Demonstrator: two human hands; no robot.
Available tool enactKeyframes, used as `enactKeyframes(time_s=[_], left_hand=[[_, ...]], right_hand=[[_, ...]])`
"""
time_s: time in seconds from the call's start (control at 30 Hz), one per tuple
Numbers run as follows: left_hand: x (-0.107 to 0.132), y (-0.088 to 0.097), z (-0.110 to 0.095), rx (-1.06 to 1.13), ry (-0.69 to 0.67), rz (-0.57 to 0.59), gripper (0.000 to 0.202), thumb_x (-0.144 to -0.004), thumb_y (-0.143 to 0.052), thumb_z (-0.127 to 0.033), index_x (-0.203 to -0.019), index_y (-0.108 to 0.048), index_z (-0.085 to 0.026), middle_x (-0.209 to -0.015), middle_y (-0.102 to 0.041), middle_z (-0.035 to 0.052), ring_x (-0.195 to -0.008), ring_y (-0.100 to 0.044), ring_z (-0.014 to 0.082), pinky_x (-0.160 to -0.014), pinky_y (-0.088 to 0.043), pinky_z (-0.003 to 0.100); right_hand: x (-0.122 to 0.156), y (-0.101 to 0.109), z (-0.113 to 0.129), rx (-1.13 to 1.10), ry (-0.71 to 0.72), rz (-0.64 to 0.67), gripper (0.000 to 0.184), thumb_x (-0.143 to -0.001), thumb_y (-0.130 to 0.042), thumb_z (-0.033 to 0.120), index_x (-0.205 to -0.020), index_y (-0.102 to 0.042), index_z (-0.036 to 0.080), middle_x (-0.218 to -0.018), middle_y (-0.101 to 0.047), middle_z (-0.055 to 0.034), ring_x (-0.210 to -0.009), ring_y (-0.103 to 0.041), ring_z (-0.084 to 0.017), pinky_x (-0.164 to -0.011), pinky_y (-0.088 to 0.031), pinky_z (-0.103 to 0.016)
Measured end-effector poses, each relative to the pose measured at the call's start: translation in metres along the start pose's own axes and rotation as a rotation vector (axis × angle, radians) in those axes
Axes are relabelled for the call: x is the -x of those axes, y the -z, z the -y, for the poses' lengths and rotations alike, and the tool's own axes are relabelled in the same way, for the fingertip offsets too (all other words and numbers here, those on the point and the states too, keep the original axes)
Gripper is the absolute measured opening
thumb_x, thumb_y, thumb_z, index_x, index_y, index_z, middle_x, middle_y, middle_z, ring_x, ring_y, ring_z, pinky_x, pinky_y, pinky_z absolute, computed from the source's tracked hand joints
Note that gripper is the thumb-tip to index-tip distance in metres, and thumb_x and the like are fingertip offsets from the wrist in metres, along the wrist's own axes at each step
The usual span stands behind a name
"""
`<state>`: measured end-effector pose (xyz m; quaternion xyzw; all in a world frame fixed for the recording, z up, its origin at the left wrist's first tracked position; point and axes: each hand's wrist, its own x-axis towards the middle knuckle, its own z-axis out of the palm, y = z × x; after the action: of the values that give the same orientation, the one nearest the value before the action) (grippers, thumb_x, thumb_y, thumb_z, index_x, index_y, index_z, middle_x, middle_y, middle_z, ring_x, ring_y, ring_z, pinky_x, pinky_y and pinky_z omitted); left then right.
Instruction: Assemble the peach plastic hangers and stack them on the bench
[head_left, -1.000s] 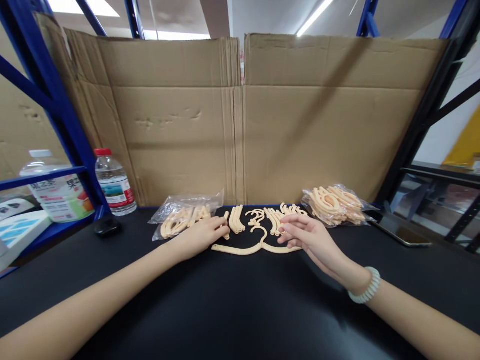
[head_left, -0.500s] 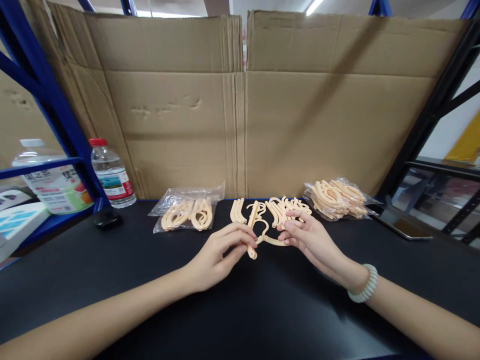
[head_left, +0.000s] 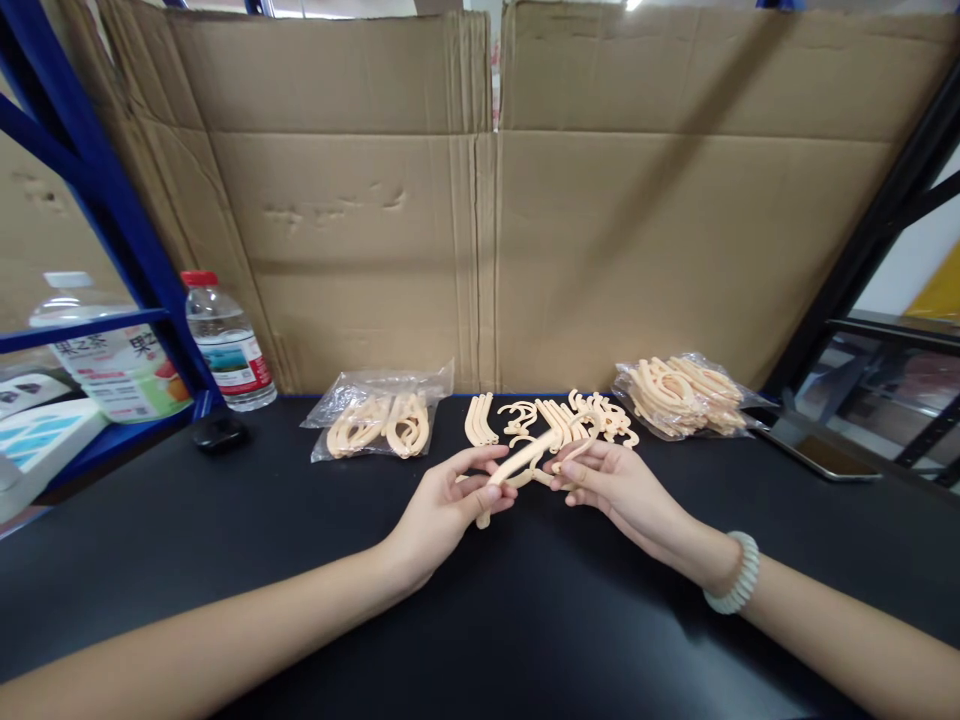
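My left hand [head_left: 446, 510] is closed on a cream plastic hanger arm [head_left: 525, 458], which slants up toward the right. Between the fingers of my right hand [head_left: 611, 480] is a curved hanger hook [head_left: 592, 432], its bend pointing up. Behind both hands, an assembled hanger [head_left: 537, 476] lies on the table, partly hidden by them. Farther back are a row of loose hanger arms [head_left: 480, 420], several loose hooks [head_left: 517, 415] and a mixed pile of hanger parts [head_left: 606, 412].
Clear bags of hanger parts lie at left [head_left: 375, 425] and right [head_left: 679, 395] on the black table [head_left: 480, 620]. A phone [head_left: 825, 455], a black mouse [head_left: 220, 432] and a water bottle [head_left: 232, 350] stand or lie toward the sides. Cardboard [head_left: 360, 220] walls off the back.
My left hand has tilted the hanger arm from nearly upright to slanting right. The hook in my right hand now shows raised above the fingers. The view has shifted slightly.
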<state>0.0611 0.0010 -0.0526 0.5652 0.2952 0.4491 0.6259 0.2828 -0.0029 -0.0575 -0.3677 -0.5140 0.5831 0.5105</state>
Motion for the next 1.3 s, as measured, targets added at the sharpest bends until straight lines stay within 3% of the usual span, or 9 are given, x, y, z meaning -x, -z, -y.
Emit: enactKeyframes(time_s=[0.2,0.33,0.5,0.8,1.1,1.3], left_hand=[[0.003,-0.004,0.001,0.107,0.008,0.067,0.027,-0.077,-0.079,-0.032,-0.091,-0.063,-0.016,-0.083,-0.060,0.0003,-0.084,-0.060,0.0134,-0.095,-0.051,0.037],[0.005,-0.006,0.001,0.058,-0.067,0.010,0.027,-0.079,-0.076,-0.033,-0.090,-0.057,-0.018,-0.088,-0.058,-0.0009,-0.090,-0.062,0.0161,-0.084,-0.055,0.031],[0.007,-0.007,0.001,-0.081,-0.124,-0.037,0.028,-0.081,-0.072,-0.036,-0.091,-0.054,-0.017,-0.089,-0.062,0.0008,-0.081,-0.064,0.0152,-0.073,-0.057,0.029],[0.008,-0.010,0.000,-0.198,-0.123,0.034,0.021,-0.082,-0.071,-0.028,-0.088,-0.055,-0.016,-0.093,-0.070,0.0069,-0.089,-0.068,0.0199,-0.083,-0.056,0.034],[0.008,-0.010,0.000,-0.195,-0.109,0.022,0.021,-0.080,-0.073,-0.028,-0.086,-0.056,-0.015,-0.096,-0.071,0.0074,-0.095,-0.068,0.0231,-0.087,-0.055,0.037],[0.007,-0.009,0.001,-0.178,-0.082,0.036,0.023,-0.080,-0.073,-0.027,-0.085,-0.054,-0.015,-0.099,-0.070,0.0080,-0.100,-0.067,0.0227,-0.089,-0.053,0.036]], right_hand=[[0.003,-0.006,0.001,0.052,-0.010,0.064,0.025,-0.073,-0.079,0.036,-0.086,-0.069,0.017,-0.093,-0.065,-0.0046,-0.082,-0.063,-0.015,-0.063,-0.055,-0.025],[0.007,-0.011,0.002,0.073,-0.008,0.137,0.025,-0.077,-0.075,0.039,-0.087,-0.068,0.017,-0.101,-0.065,-0.0068,-0.092,-0.064,-0.019,-0.072,-0.057,-0.029],[0.009,-0.012,0.003,0.018,-0.054,0.248,0.025,-0.082,-0.071,0.041,-0.088,-0.063,0.017,-0.108,-0.068,-0.0089,-0.091,-0.069,-0.020,-0.071,-0.057,-0.030],[0.010,-0.012,0.005,0.016,-0.117,0.234,0.030,-0.081,-0.072,0.042,-0.087,-0.057,0.017,-0.088,-0.072,-0.0077,-0.081,-0.072,-0.020,-0.075,-0.056,-0.032],[0.011,-0.012,0.010,0.000,-0.172,0.227,0.030,-0.080,-0.074,0.040,-0.083,-0.055,0.016,-0.086,-0.071,-0.0066,-0.077,-0.071,-0.018,-0.075,-0.055,-0.030],[0.008,-0.012,0.005,0.033,-0.122,0.222,0.031,-0.081,-0.073,0.040,-0.083,-0.054,0.016,-0.083,-0.071,-0.0054,-0.074,-0.071,-0.016,-0.071,-0.056,-0.028]])
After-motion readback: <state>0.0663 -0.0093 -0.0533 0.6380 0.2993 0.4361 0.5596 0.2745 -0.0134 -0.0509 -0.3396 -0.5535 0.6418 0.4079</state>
